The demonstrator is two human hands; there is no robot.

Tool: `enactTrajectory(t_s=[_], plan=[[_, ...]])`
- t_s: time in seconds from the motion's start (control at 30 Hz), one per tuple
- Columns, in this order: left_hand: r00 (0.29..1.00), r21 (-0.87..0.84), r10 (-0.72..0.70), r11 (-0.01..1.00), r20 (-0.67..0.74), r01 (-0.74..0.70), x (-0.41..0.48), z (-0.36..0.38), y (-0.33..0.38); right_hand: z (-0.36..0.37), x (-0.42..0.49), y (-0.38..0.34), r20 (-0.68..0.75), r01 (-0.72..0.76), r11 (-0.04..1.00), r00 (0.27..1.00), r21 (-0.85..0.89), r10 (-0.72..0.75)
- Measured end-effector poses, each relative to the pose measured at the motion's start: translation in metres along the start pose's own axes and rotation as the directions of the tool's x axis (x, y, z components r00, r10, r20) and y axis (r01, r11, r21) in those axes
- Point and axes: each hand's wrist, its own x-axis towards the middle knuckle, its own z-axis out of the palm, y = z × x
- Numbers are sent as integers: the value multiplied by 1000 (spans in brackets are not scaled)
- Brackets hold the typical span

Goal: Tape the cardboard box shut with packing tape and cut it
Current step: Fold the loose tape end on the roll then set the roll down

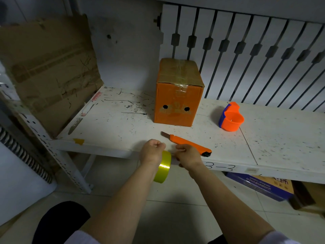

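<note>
Your left hand (152,154) holds the roll of packing tape (163,167) at the front edge of the white shelf (263,148). The roll hangs on edge under that hand, its yellow-green band facing the camera. The fingers are curled shut over the top of the roll; thumb and forefinger meet near its upper rim, though you cannot tell whether they pinch a loose tape end there.

Your right hand (189,155) sits just beside the roll on its right, fingers bent and drawn together, tips pointing toward the roll's upper rim. Whether they touch the tape is not clear from this angle. The hand covers the shelf's front lip.

The orange utility knife (189,143) lies flat on the shelf just behind your right hand, blade extended and pointing left and away from you, black butt end near the shelf edge. Neither hand touches it.

The cardboard box (178,95) stands upright farther back on the shelf, well apart from both hands. Its front face is orange with two dark round holes; its top flaps are down with clear tape already across them and lapping onto the front.

An orange and blue tape dispenser (231,118) rests to the right of the box. A flattened cardboard sheet (47,67) leans at the left.
</note>
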Motion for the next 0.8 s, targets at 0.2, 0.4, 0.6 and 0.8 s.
enactTrajectory(t_s=[0.2,0.4,0.6,0.8], plan=[[993,-140,9,990,119,8,-13,-21,4,-7,-11,-18,203,-149,892,977,427,66],[987,-224,59,974,148,-25,-23,-31,10,-9,-16,-30,175,-85,903,984,422,11],[976,-244,112,968,186,-64,-26,-33,17,-12,-22,-40,91,34,907,993,419,-79],[948,-253,105,967,301,-27,-31,-33,20,-17,-25,-52,26,175,932,981,317,-193]])
